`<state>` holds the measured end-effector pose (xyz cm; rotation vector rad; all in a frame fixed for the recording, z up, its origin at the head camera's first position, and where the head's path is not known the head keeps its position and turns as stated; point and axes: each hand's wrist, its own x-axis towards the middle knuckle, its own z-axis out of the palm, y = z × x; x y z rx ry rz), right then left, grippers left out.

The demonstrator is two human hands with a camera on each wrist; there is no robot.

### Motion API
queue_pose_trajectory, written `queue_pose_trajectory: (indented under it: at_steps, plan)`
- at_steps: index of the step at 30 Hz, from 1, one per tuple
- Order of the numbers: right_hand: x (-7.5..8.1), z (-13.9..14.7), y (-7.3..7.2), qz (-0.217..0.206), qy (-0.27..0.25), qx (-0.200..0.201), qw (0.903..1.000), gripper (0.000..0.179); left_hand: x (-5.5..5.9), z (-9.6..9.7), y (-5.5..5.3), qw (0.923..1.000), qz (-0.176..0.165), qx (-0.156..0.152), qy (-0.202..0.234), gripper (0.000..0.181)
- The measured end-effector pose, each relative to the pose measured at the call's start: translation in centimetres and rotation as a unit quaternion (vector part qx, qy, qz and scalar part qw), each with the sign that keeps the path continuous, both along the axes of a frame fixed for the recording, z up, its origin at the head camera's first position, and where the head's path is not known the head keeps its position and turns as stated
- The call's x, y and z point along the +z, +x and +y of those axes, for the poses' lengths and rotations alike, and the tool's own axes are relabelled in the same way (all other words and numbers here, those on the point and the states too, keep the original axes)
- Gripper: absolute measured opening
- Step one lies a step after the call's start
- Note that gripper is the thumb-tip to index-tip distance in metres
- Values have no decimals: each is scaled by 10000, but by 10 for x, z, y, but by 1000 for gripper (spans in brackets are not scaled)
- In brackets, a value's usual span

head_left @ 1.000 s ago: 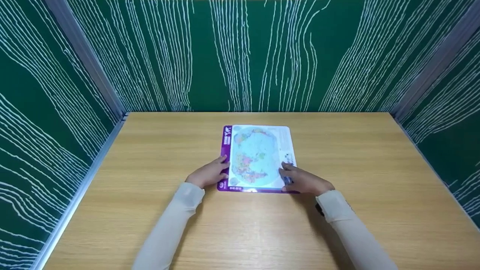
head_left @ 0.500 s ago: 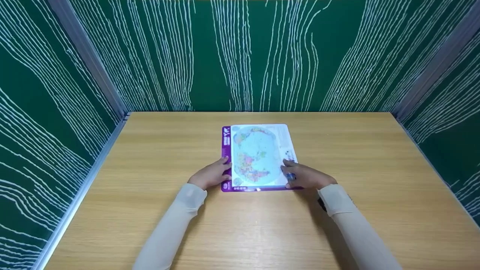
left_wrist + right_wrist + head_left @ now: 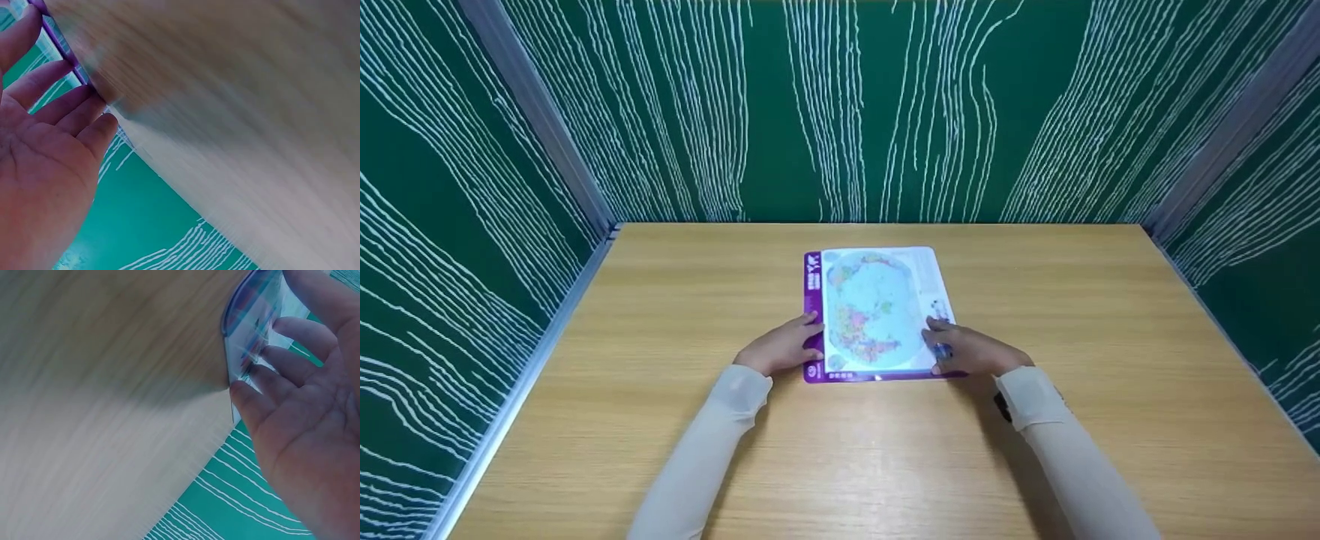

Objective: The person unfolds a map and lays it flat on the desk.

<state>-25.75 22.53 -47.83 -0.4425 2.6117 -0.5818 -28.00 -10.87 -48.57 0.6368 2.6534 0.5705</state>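
Observation:
A flat board printed with a world map [image 3: 877,311] lies on the table, its purple border showing along the left and near edges. The map is turned sideways. My left hand [image 3: 784,345] is at the board's left edge, fingertips on the purple border. In the left wrist view the fingers of that left hand [image 3: 53,135] reach out fairly straight to the edge. On the opposite side, my right hand [image 3: 975,351] overlaps the near right corner with its fingertips on the surface. The right wrist view has the right hand [image 3: 315,394] with loosely extended fingers against the board's glossy side [image 3: 253,332].
The wooden table [image 3: 660,300] spreads around the board. Green panels with white wavy lines [image 3: 877,112] stand along its back and both sides, joined by grey metal posts [image 3: 540,112] at the corners. Light sleeves [image 3: 690,465] cover both forearms.
Between one second and half a second ago, the board and both hands shifted slightly right and the board turned a little. Since then they have hardly moved.

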Motion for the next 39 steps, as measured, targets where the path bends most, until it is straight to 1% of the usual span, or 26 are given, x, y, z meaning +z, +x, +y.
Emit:
queue_pose_trajectory:
  at_steps: [5,11,15,20,22,27,33,36,39]
  plan:
    - [1,-3,1,-129,-46,-178,9997,66,-1,-3,-3,9998,-109,30,154,65]
    - [3,-6,4,-55,-166,-61,9998,68,-2,-9,-8,9997,-172,138,84,68]
    - [2,-11,6,64,-57,-23,10000,69,-2,-12,-12,9995,-267,167,6,69]
    - [2,-25,9,95,-37,-302,9995,73,-4,-15,-15,9992,-348,178,-125,69]
    - [2,-33,11,183,-61,-386,9991,74,-4,-15,-16,9991,-371,149,-153,69]
    - [0,-55,13,710,-130,-222,9971,75,-3,-15,-17,9990,-420,96,-103,67]
    - [-4,-83,16,953,-282,-250,9947,81,-2,-14,-16,9989,-453,77,-116,67]
    - [-4,-97,16,1050,-161,-284,9939,83,0,-14,-16,9989,-451,71,-123,67]
    - [-5,-111,16,1169,-77,-191,9929,84,1,-13,-16,9989,-445,41,-138,67]
